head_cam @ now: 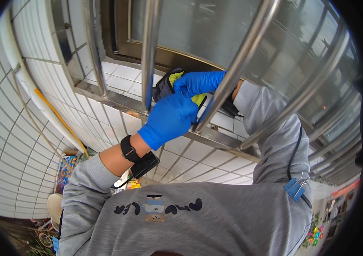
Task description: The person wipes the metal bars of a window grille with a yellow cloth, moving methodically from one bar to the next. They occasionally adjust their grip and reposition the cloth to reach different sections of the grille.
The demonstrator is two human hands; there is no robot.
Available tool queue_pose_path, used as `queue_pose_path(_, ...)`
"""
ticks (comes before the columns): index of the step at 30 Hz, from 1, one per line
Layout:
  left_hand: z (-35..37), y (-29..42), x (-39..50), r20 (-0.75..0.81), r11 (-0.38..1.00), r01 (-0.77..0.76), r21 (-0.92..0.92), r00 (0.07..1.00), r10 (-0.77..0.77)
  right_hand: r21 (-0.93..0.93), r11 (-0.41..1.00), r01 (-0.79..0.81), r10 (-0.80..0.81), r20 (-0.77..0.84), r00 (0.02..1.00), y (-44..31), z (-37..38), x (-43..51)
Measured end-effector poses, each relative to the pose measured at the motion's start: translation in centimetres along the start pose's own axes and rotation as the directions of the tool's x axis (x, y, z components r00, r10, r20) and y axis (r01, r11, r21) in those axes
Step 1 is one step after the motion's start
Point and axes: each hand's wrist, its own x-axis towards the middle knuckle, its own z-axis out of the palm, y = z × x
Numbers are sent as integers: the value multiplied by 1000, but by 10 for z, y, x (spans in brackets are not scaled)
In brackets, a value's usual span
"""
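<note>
Blue gloves cover both hands, which meet at a dark grey fabric item with lime-green parts between two metal window bars. My right hand reaches in behind a bar from the right, its fingers closed on the item's green part. In front of it, my left hand is closed at the item's lower edge, its fingertips mostly hidden. The item lies over a white-tiled window sill; its exact kind cannot be told. A black strap with a small black box is on the left wrist.
Upright metal bars stand in a metal bottom rail before a brown-framed window. On the left wall runs a white pipe with a yellow strip. A blue binder clip holds a cable on the right sleeve.
</note>
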Motion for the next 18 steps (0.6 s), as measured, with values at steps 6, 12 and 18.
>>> queue_pose_path(6, -2, -2, -5, 97, 998, -28, 50, 995, 23, -257, 965, 45, -82, -133, 988, -23, 7, 43)
queue_pose_path(12, -3, -2, -8, 76, 991, -7, 134, 997, -3, -392, 918, 61, -243, -435, 867, -43, 29, 68)
queue_pose_path(18, -1, -3, -9, 79, 990, -8, 140, 997, -4, -517, 850, 97, -173, -100, 980, -57, 15, 33)
